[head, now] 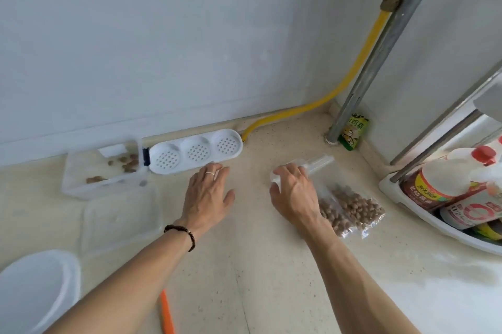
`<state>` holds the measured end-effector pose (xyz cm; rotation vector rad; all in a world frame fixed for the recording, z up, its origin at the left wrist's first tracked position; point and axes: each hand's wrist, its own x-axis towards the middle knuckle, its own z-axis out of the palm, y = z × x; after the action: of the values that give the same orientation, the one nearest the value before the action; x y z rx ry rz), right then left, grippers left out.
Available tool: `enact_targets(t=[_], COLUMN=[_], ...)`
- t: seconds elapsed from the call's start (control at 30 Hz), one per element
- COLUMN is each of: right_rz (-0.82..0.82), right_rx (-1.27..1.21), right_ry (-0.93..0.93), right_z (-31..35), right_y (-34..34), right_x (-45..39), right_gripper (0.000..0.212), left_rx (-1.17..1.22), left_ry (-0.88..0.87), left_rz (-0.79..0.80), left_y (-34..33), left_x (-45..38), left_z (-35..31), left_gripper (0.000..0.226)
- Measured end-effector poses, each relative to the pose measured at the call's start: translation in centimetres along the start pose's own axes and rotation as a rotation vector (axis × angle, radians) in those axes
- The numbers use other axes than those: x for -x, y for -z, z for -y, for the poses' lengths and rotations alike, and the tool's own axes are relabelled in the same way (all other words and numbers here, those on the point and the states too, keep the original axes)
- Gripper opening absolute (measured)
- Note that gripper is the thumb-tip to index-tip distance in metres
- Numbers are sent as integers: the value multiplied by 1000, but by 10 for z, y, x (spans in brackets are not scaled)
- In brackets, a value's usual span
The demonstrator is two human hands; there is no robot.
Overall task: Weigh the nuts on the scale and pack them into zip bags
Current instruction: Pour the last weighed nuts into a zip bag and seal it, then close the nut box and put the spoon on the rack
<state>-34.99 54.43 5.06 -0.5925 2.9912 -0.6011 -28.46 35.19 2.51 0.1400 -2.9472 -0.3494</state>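
Clear zip bags (353,208) with brown nuts inside lie flat on the counter at the right. My right hand (294,192) rests on their upper left part, fingers spread over the plastic near the zip edge. My left hand (207,195) lies flat on the bare counter, fingers straight, holding nothing. A clear plastic box (102,170) with a few nuts (126,164) left in it stands at the back left. Its clear lid (119,218) lies in front of it. No scale display is recognisable.
A white holder with three perforated wells (195,153) lies along the wall. A yellow hose (350,75) and metal pipe (380,54) run up the corner beside a green packet (353,131). Sauce bottles (445,189) stand in a white tray at right. A white container (35,287) sits bottom left, an orange stick (167,312) beside it.
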Motion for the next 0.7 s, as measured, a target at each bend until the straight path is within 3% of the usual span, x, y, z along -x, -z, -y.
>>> enact_targets(t=[0.23, 0.33, 0.53, 0.7], right_rz=[180, 263, 474, 536], right_rx=[-30, 4, 157, 204], right_ry=[243, 331, 419, 453], right_z=[119, 156, 193, 199], right_y=[-58, -86, -137, -169], right_x=[-12, -10, -11, -8], right_gripper=[44, 50, 68, 86], left_rx=[-109, -127, -191, -147], left_ry=[275, 416, 587, 637], left_rz=[23, 141, 425, 464], left_y=[38, 44, 35, 29], left_x=[78, 102, 121, 122], left_z=[102, 139, 191, 204], left_gripper=[54, 74, 112, 114])
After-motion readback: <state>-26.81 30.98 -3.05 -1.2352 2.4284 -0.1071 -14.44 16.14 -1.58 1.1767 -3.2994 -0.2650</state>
